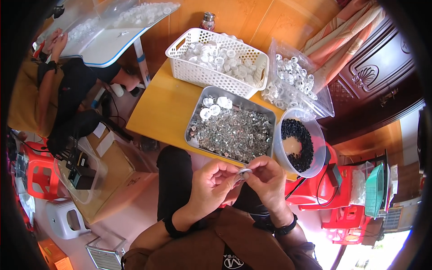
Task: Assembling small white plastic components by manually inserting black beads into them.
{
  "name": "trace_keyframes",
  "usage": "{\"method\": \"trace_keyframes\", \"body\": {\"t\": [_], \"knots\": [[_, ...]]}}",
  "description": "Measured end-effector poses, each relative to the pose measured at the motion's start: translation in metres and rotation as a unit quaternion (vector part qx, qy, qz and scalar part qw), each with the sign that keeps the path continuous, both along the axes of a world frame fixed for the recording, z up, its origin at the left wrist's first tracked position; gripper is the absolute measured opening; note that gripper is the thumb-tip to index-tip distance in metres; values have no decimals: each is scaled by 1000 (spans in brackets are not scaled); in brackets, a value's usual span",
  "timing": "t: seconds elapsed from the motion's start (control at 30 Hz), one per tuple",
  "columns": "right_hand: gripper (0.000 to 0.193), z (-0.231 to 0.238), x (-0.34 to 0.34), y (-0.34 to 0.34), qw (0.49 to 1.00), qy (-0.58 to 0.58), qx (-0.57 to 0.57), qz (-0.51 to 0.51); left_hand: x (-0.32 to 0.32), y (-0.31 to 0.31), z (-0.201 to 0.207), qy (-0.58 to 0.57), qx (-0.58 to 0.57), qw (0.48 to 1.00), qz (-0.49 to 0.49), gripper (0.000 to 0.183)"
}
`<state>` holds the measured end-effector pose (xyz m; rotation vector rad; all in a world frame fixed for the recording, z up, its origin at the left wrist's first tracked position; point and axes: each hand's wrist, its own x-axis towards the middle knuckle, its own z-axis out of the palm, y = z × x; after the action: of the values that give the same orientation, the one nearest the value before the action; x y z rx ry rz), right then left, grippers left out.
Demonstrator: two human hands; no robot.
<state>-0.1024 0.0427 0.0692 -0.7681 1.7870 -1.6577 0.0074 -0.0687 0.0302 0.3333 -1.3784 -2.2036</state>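
My left hand [210, 183] and my right hand [269, 183] meet just in front of the tray's near edge. Between their fingertips they pinch a small round white piece [244, 171], its edge tilted toward me; the fingers cover part of it. Just beyond lies a grey metal tray [192, 140], full of small shiny clear and metallic bits [238, 130]. Several round white caps [215, 109] rest in its far left corner. To the right of my hands stands a clear round tub [318, 155] holding small black parts [303, 141] heaped around a bare patch.
A white perforated basket [202, 74] of white plastic parts stands behind the tray on the yellow table [153, 112]. Right of it, a clear bag [292, 83] holds more white pieces. At far left, another person [42, 90] sits by a white table [112, 45]. Red stools [310, 189] stand right.
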Motion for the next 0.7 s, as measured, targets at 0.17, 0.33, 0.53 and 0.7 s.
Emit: {"method": "trace_keyframes", "body": {"t": [0.17, 0.33, 0.53, 0.7], "knots": [[14, -10, -6, 2, 997, -1, -76, 0, -4, 1, 5, -21, -14, 1000, -6, 13], [14, -14, -13, 7, 996, -62, -64, 12, -8, 3, 1, -43, -44, 998, -28, 15], [12, 14, -50, 19, 990, 22, 83, 110, 0, -8, -17, -50, -138, 985, 95, 28], [22, 62, -167, 14, 971, 210, 69, -92, 3, -8, -18, -62, -204, 974, 78, 21]]}}
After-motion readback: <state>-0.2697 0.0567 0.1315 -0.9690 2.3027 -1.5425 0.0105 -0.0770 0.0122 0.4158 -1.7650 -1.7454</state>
